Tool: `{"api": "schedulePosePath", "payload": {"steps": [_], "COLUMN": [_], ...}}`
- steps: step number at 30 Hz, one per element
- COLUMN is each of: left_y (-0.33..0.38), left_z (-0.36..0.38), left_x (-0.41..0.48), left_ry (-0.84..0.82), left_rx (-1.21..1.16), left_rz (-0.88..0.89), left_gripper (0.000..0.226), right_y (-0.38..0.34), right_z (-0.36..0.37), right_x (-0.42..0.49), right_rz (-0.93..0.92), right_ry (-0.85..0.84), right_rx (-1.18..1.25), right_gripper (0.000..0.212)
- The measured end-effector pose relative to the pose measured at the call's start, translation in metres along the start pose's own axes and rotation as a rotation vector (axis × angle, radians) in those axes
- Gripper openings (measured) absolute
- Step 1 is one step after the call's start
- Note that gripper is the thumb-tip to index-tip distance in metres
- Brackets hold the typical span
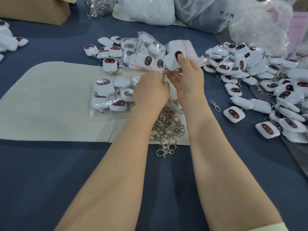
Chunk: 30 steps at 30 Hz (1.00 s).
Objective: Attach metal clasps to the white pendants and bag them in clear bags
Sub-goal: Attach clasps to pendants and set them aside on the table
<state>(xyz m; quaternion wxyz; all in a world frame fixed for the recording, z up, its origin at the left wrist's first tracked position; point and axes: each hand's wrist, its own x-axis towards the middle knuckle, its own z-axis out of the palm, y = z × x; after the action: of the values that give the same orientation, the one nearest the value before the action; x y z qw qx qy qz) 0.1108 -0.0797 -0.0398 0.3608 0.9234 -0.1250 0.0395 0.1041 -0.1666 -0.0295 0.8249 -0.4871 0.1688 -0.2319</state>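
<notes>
Head view: right hand [188,80] grips white square pendant [171,62] with dark oval face; left hand [150,92] pinches silver metal clasp [163,75], both just beyond clasp pile [168,127].

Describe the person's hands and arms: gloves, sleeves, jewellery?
No gloves: the left hand and right hand are bare, with no rings, watch or bracelet visible. Both forearms are bare too. The only clothing in view is the edge of a pale cream-green sleeve on the right arm, at the frame's bottom right corner. No sleeve shows on the left arm.

Clasps [168,125] near; pendants [266,77] right; bags [183,10] behind.
</notes>
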Motion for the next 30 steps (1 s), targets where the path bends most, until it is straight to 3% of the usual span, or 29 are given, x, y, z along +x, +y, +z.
{"api": "schedulePosePath", "payload": {"steps": [5, 10, 13, 15, 16, 19, 22, 27, 30], "left_y": [-0.003, -0.003, -0.002, 0.001, 0.002, 0.007, 0.008, 0.005, 0.003], "left_z": [-0.007, -0.012, -0.014, -0.014, -0.014, -0.012, -0.011, -0.011, -0.016], "left_x": [0.008, 0.008, 0.006, 0.004, 0.003, 0.000, -0.002, 0.000, 0.002], "left_ry": [0.083, 0.169, 0.233, 0.269, 0.284, 0.284, 0.254, 0.277, 0.304], "left_rx": [-0.223, -0.320, -0.319, -0.266, -0.242, -0.216, -0.255, -0.388, -0.554], "left_rz": [-0.085, -0.132, -0.083, -0.017, 0.012, 0.064, 0.074, 0.028, -0.045], "left_gripper": [0.024, 0.021, 0.013, 0.010, 0.010, 0.012, 0.011, 0.005, 0.014], "right_y": [0.006, 0.005, 0.003, 0.001, -0.001, -0.002, 0.000, 0.001, 0.002], "right_z": [0.001, -0.003, -0.005, -0.004, -0.003, -0.005, -0.008, -0.007, -0.005], "right_x": [0.002, 0.003, -0.001, -0.006, -0.008, -0.009, -0.008, -0.007, -0.002], "right_rz": [0.001, -0.074, -0.097, -0.108, -0.101, -0.097, -0.105, 0.111, 0.031], "right_ry": [-0.118, -0.059, -0.144, -0.248, -0.304, -0.409, -0.419, -0.502, -0.290], "right_rx": [-0.209, -0.497, -0.659, -0.751, -0.759, -0.764, -0.866, -0.666, -0.761], "right_gripper": [0.010, 0.021, 0.023, 0.010, 0.005, 0.029, 0.028, 0.027, 0.022]}}
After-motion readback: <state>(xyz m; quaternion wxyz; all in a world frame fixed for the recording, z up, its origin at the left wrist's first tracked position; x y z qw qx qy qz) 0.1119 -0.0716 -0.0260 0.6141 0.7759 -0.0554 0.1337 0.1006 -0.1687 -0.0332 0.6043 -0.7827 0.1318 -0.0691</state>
